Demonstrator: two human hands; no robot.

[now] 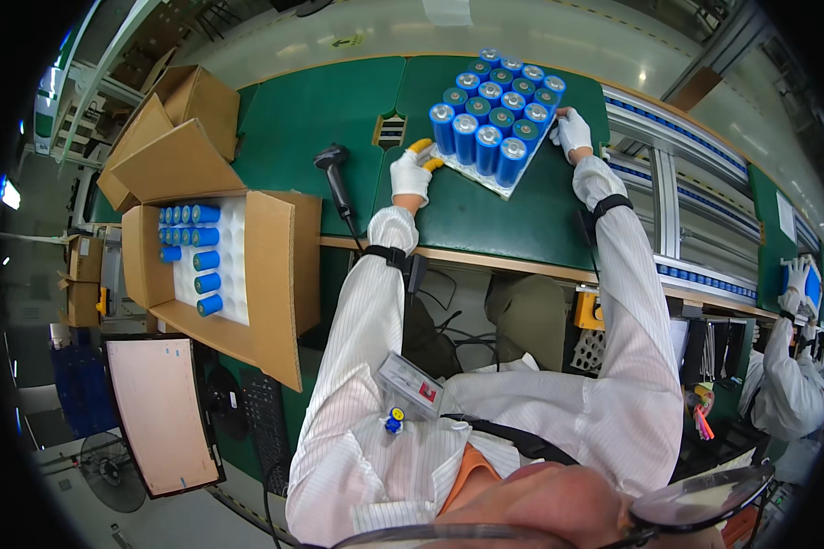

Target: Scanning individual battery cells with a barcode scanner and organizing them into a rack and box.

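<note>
I've blue cells (502,117) in a white tray (471,172), 1 o'clock on the desk (330,114), L hand (409,174), fingers parted, at its 8, R hand (572,133) curled at its 3, can't tell if pinching; prob. steadying step, next move needs level, even grip.

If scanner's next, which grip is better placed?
Likely left: the left grip is nearer the black scanner, while the right grip is at the blue cells' right side.
</note>
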